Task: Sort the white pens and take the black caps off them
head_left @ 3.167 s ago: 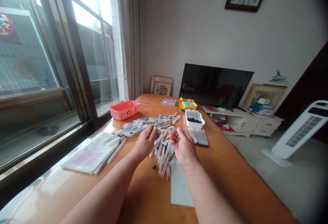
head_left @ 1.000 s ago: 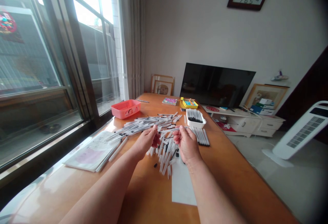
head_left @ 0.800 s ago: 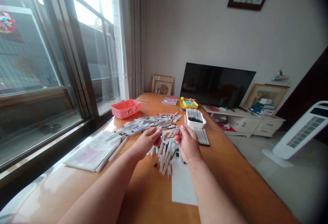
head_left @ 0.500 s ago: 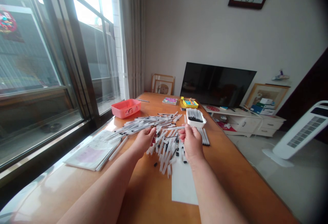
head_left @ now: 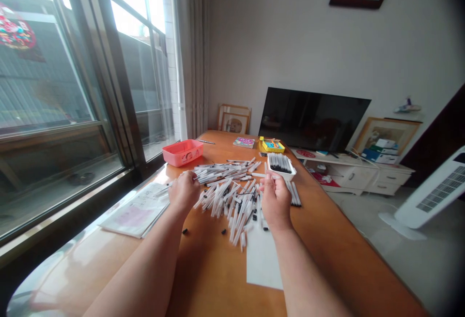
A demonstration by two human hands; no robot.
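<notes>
My left hand (head_left: 184, 189) is closed at the left side of a heap of slim pen parts (head_left: 221, 172). What its fingers hold is hidden. My right hand (head_left: 275, 201) is pinched above the paper's far end, with a pale pen tube (head_left: 275, 176) showing faintly at the fingertips. Between the hands lie loose clear pen tubes (head_left: 238, 218) mixed with black caps (head_left: 255, 217). Just beyond the right hand, a white box (head_left: 291, 175) holds a row of black-ended pens (head_left: 279, 163). More pens (head_left: 295, 193) lie side by side right of that hand.
A red plastic basket (head_left: 181, 154) stands by the window. Printed sheets (head_left: 134, 215) lie at the left, a white sheet (head_left: 263, 264) in front. Two black caps sit near me, one of them a loose cap (head_left: 185, 231). A booklet (head_left: 243, 142) and yellow box (head_left: 273, 145) are at the far end.
My left hand has moved left, away from the middle of the heap, uncovering a black cap on the table. My right hand stays near its place, its fingers shifted. The view has turned slightly left.
</notes>
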